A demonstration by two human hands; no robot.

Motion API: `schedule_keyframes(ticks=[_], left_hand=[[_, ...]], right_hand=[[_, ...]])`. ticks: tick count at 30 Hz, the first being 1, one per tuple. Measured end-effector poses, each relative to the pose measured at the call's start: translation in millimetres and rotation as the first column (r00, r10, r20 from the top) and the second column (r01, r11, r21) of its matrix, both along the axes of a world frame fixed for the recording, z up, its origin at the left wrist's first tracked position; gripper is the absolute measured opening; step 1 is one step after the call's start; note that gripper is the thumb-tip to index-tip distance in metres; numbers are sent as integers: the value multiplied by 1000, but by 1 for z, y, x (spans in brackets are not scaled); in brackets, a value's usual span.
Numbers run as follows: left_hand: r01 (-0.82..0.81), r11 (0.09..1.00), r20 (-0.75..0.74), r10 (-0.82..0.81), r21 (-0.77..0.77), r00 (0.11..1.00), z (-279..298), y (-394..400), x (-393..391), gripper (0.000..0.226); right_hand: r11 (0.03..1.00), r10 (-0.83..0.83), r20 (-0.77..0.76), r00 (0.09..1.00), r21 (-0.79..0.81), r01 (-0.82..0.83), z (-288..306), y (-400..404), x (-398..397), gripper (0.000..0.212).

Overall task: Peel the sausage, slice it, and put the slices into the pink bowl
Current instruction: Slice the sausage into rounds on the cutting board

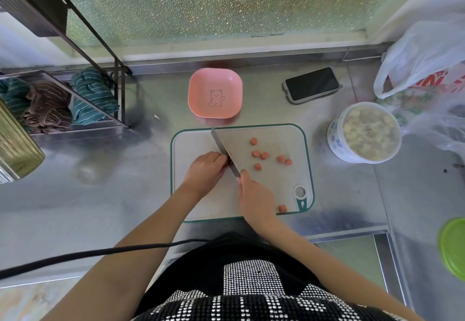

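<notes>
On the white cutting board with a green rim, my left hand covers the rest of the sausage, of which only a dark stub shows at my fingertips. My right hand grips the handle of a knife; its blade lies right against that stub, tip pointing away from me. Several orange-pink sausage slices lie scattered on the board's right half, and one more slice sits near the front edge. The pink bowl, with a bear drawing inside, stands just behind the board and holds nothing.
A black phone lies behind and to the right. A lidded tub of food stands right of the board, plastic bags beyond it. A wire rack with folded cloths stands at left. A green lid shows at the right edge.
</notes>
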State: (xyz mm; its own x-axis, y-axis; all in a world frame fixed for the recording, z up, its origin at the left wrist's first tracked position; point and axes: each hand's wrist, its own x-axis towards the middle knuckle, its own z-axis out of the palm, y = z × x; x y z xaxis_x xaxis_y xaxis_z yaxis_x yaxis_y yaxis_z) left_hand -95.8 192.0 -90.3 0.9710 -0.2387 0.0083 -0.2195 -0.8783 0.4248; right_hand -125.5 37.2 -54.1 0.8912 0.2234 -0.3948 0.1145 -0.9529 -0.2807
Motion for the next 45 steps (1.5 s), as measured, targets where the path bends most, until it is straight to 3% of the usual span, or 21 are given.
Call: schedule_keyframes(ticks=[9, 11, 14, 16, 18, 21, 24, 27, 30, 32, 34, 41, 45], left_hand=[[-134, 990, -65, 131, -44, 989, 2, -4, 2, 13], [-143, 988, -91, 137, -63, 986, 3, -5, 2, 16], [-178, 979, -139, 163, -101, 977, 4, -5, 0, 22], [-255, 949, -147, 230, -183, 962, 9, -7, -1, 25], [-435, 841, -205, 387, -322, 899, 20, -14, 1, 24], [-718, 516, -392, 607, -467, 691, 41, -29, 10, 18], [-854, 217, -582, 651, -472, 487, 52, -38, 26, 25], [-885, 3, -775, 482, -466, 409, 58, -42, 40, 38], [-883, -229, -908, 10, -409, 418, 67, -46, 42, 49], [-889, -276, -868, -244, -366, 433, 66, -46, 38, 52], [-892, -272, -835, -331, -361, 439, 59, -44, 35, 52], [-884, -283, -845, -290, -373, 449, 45, -41, 29, 37], [-869, -369, -877, -221, -331, 427, 47, -38, 31, 16]], right_hand=[[993, -116, -28, 993, 10, 116, 4, -18, 2, 40], [973, -189, -65, 980, 120, 196, 9, -28, 4, 39], [797, -341, -241, 909, 439, 415, 10, -40, 6, 24], [643, -373, -425, 825, 523, 560, 12, -47, 9, 28], [553, -317, -560, 766, 547, 628, 17, -53, 13, 29], [471, -239, -649, 723, 573, 670, 26, -55, 17, 26], [372, -203, -712, 672, 579, 726, 31, -53, 22, 25], [287, -162, -763, 625, 570, 770, 34, -51, 27, 27], [252, -137, -777, 615, 573, 780, 38, -48, 30, 27], [267, -135, -764, 631, 586, 765, 37, -47, 30, 27], [289, -146, -753, 641, 588, 756, 36, -47, 30, 28], [354, -196, -702, 685, 601, 717, 31, -44, 28, 32], [357, -259, -669, 697, 604, 713, 28, -46, 28, 30]])
